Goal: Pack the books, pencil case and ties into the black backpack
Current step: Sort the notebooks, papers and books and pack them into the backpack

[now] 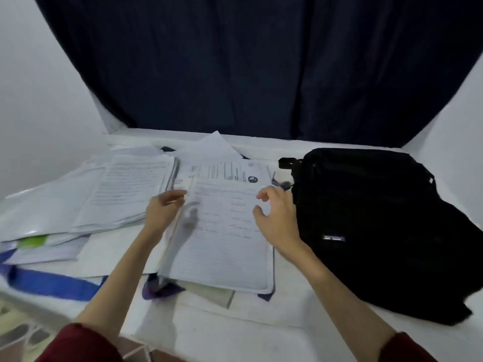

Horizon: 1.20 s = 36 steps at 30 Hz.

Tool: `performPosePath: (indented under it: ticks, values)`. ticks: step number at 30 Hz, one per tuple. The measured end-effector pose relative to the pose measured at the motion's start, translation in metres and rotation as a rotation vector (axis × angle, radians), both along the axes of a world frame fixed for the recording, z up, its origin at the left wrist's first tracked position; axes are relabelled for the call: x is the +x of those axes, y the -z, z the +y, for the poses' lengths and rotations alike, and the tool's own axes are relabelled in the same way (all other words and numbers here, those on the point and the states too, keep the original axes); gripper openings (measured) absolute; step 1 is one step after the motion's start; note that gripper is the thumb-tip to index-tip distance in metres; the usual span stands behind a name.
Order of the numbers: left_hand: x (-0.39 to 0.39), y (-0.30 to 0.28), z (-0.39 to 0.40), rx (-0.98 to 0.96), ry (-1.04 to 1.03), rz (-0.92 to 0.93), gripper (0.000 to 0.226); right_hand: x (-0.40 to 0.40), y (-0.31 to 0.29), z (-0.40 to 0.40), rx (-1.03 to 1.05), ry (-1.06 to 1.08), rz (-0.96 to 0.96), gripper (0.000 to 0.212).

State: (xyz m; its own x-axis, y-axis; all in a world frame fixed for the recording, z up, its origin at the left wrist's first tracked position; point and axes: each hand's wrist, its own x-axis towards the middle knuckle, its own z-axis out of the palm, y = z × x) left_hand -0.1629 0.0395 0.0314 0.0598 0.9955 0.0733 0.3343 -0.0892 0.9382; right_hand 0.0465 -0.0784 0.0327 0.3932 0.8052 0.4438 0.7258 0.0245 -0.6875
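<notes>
A black backpack (379, 226) lies on the right of the white table (235, 335). In the middle sits a stack of white printed sheets and books (224, 244). My left hand (163, 207) rests at the stack's left edge, fingers on the pages, which look blurred as if lifting. My right hand (274, 218) hovers over the stack's right side, fingers spread and curled, holding nothing, close to the backpack. A purple strip (156, 288), perhaps a tie, pokes out under the stack. No pencil case can be made out.
Another pile of papers and folders (104, 194) covers the table's left side, with a blue band (52, 283) beneath it at the front left. A dark blue curtain (248, 69) hangs behind the table. White walls stand on both sides.
</notes>
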Motion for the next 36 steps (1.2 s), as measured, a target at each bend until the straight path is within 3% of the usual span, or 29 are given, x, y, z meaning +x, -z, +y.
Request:
performPosePath:
  ticks: [5,7,10,13,15,18,22,27,31,33,36]
  values:
    - [-0.129,0.017,0.053,0.098,-0.284,0.271,0.028,-0.090,0.001,0.073,-0.174,-0.215,-0.052,0.015]
    - [-0.166,0.018,0.077,0.073,-0.272,0.358,0.030,-0.129,0.000,0.106,-0.236,-0.240,-0.041,0.016]
    - [-0.218,0.022,0.110,0.009,-0.238,0.647,0.036,-0.180,0.000,0.152,-0.354,-0.189,-0.043,0.023]
    - [-0.264,0.033,0.138,-0.042,-0.097,0.812,0.041,-0.221,0.002,0.190,-0.365,-0.130,-0.085,0.025]
    - [-0.285,0.040,0.153,-0.101,-0.040,0.718,0.041,-0.249,0.001,0.208,-0.378,-0.185,-0.119,0.024]
    - [-0.314,0.049,0.170,-0.137,-0.174,0.725,0.042,-0.293,0.001,0.230,-0.454,-0.344,-0.184,0.026]
    - [-0.355,0.060,0.181,-0.342,-0.354,0.701,0.067,-0.329,0.010,0.249,-0.527,-0.445,-0.208,0.032]
    - [-0.359,0.056,0.193,-0.294,-0.364,0.533,0.080,-0.338,0.018,0.260,-0.511,-0.430,-0.177,0.032]
    - [-0.347,0.029,0.201,-0.225,-0.381,0.283,0.073,-0.327,0.003,0.264,-0.464,-0.421,0.138,0.024]
    - [-0.330,0.006,0.201,-0.143,-0.297,0.096,0.064,-0.317,-0.015,0.261,-0.439,-0.445,0.383,0.019]
    - [-0.284,-0.026,0.192,-0.022,-0.108,-0.097,0.068,-0.295,-0.043,0.254,-0.396,-0.471,0.545,0.015]
